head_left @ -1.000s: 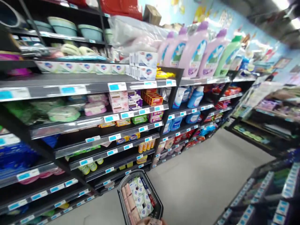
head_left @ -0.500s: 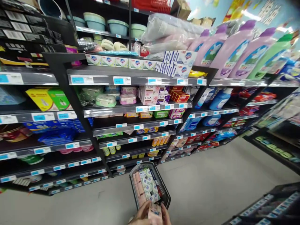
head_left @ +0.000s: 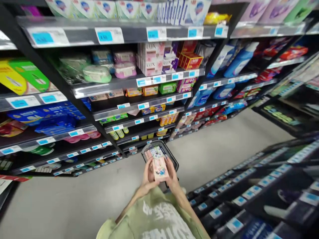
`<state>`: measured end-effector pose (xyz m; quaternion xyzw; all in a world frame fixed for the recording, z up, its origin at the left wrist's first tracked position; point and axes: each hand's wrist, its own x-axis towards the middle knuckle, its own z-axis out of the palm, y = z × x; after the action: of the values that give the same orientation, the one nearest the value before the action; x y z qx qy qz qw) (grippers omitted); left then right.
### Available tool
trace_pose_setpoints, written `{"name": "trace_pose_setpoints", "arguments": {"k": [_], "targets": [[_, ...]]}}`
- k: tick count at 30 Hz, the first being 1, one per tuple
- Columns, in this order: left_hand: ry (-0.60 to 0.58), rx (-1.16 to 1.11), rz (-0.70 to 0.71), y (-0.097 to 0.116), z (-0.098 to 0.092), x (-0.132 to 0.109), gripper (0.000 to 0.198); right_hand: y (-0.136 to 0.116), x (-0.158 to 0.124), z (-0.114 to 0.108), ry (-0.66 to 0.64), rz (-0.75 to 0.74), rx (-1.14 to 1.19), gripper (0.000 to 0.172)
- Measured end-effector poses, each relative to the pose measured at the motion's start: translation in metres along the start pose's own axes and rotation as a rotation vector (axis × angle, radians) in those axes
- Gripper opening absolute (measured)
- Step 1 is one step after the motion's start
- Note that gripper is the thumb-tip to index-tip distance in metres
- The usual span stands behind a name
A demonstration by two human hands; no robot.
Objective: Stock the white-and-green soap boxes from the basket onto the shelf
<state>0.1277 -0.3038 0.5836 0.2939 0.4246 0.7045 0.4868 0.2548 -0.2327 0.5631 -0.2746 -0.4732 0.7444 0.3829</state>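
Person's left hand (head_left: 147,176): fingers closed on pink box (head_left: 160,168), from 9 o'clock side | right hand (head_left: 171,173): likewise closed on it, from 3 o'clock | basket (head_left: 173,160): behind this box, toward 12 o'clock, white cartons (head_left: 157,152) inside | LUX boxes (head_left: 151,59): shelved at 12 o'clock

a shop aisle, seemingly a supermarket's toiletries section: dark tiered shelves (head_left: 176,33) edged with blue-and-white price tags (head_left: 109,35) hold rows of boxed lux soap (head_left: 152,59) and blue bottles (head_left: 240,61). more tagged shelving (head_left: 245,179) stands opposite, across grey floor (head_left: 99,189). a dark shopping basket (head_left: 176,163) containing boxes is in the aisle.
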Motion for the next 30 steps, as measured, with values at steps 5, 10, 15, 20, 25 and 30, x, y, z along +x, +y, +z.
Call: {"name": "trace_pose_setpoints", "arguments": {"k": [5,10,15,20,25,30], "targets": [[0.009,0.058,0.168,0.012,0.017,-0.001,0.110,-0.019,0.000,0.009,-0.034,0.082,0.144,0.117],[0.124,0.127,0.299,0.003,0.031,-0.008,0.103,-0.020,-0.003,0.006,-0.054,0.097,0.153,0.113],[0.184,0.150,0.256,0.002,0.031,-0.010,0.099,-0.022,-0.005,0.001,-0.028,0.021,0.032,0.109],[0.216,0.164,0.211,0.004,0.022,-0.012,0.097,-0.028,-0.005,-0.010,-0.085,-0.044,-0.152,0.079],[0.238,0.162,0.207,0.003,0.009,-0.017,0.098,-0.028,-0.003,-0.009,-0.119,-0.009,-0.076,0.057],[0.152,0.102,0.156,0.003,-0.005,-0.026,0.097,-0.024,-0.005,-0.006,-0.224,0.030,-0.007,0.092]]}}
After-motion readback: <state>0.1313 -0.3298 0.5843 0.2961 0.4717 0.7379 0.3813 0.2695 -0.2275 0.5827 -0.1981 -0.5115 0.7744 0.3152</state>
